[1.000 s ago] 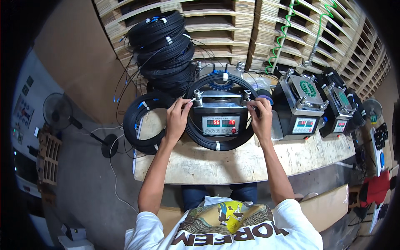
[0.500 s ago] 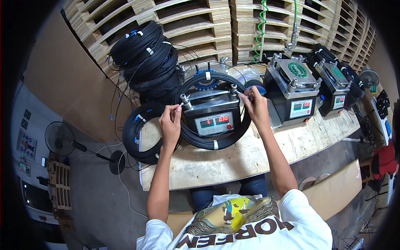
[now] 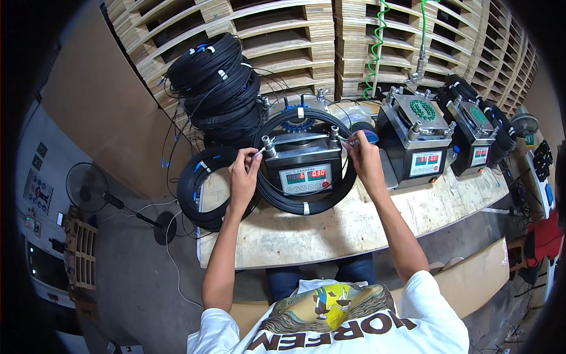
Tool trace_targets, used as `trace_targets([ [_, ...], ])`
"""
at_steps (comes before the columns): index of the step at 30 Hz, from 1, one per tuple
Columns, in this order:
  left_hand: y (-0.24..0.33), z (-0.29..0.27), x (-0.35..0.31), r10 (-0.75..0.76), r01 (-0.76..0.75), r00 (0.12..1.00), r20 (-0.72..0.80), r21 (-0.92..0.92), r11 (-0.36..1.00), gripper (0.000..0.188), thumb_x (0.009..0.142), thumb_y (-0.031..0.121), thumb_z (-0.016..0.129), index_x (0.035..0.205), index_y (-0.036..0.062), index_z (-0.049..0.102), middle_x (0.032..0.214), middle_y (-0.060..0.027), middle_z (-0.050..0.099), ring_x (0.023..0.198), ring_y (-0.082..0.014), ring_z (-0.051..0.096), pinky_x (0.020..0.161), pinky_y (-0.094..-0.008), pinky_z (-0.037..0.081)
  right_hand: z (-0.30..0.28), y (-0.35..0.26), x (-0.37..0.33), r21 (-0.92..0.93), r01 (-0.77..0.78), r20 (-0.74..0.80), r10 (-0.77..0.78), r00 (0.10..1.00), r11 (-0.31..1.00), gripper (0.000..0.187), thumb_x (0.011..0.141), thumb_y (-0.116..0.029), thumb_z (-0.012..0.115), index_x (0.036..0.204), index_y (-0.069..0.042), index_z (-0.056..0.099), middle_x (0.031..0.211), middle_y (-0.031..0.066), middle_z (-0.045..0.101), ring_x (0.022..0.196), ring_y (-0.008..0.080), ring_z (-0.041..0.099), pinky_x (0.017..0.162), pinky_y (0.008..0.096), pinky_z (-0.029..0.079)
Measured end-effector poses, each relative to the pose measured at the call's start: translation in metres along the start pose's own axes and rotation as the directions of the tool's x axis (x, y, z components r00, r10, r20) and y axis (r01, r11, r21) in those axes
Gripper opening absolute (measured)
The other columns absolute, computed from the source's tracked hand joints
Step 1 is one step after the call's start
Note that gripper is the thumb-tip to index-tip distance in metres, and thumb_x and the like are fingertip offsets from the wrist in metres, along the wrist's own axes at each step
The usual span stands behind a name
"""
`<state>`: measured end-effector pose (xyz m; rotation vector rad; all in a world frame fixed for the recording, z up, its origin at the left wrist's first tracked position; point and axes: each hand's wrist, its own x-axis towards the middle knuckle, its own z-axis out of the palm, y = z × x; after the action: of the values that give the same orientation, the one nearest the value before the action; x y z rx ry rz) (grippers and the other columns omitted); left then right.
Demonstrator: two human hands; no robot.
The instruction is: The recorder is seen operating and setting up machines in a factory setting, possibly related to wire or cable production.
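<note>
In front of me stands a black and metal bench machine (image 3: 303, 159) with a lit display panel (image 3: 306, 178) and corner posts. A coil of black cable (image 3: 306, 207) with white ties rings it, passing in front and behind. My left hand (image 3: 243, 174), thumb and finger pinched, grips a small metal lever beside the left front post (image 3: 268, 144). By the right front post (image 3: 334, 135), my right hand (image 3: 365, 160) is closed in a pinch; what its fingertips hold is too small to make out. Blue connectors (image 3: 298, 125) sit around the machine's top.
Black cable coils are stacked (image 3: 215, 88) at back left; another coil (image 3: 206, 189) overhangs the wooden table's (image 3: 283, 245) left edge. Two similar machines (image 3: 421, 135) (image 3: 474, 127) stand to the right. Wooden pallets (image 3: 283, 35) rise behind. A floor fan (image 3: 87, 183) is at left.
The red digits on the display have changed. The whole view has shifted slightly, with the scene a little further right. Both hands keep their pinch at the front posts.
</note>
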<state>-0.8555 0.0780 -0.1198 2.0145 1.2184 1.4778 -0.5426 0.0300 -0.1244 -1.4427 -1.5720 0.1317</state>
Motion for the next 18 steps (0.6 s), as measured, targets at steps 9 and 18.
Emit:
trace_targets([
  [9, -0.002, -0.002, 0.006, -0.017, 0.017, 0.999, 0.029, -0.003, 1.0, 0.018, 0.096, 0.016, 0.067, 0.1, -0.001, 0.062, 0.066, -0.0019, 0.051, 0.06, -0.0079, 0.044, 0.053, -0.0262, 0.037, -0.013, -0.017, 0.01, -0.178, 0.09, 0.041, -0.084, 0.996, 0.98, 0.029, 0.091, -0.019, 0.069, 0.103, -0.003, 0.047, 0.079, 0.0203, 0.065, 0.076, 0.0447, 0.062, 0.061, 0.0493, 0.046],
  [18, -0.007, -0.004, 0.005, 0.032, -0.031, 0.998, 0.063, -0.019, 0.999, 0.018, 0.096, 0.015, 0.066, 0.097, -0.0022, 0.06, 0.068, -0.0054, 0.055, 0.061, -0.0112, 0.047, 0.056, -0.0288, 0.039, -0.014, -0.005, 0.015, -0.152, 0.086, 0.122, -0.068, 0.99, 0.985, 0.023, 0.094, -0.018, 0.066, 0.095, -0.001, 0.05, 0.071, 0.0224, 0.063, 0.072, 0.0447, 0.063, 0.058, 0.0488, 0.046],
])
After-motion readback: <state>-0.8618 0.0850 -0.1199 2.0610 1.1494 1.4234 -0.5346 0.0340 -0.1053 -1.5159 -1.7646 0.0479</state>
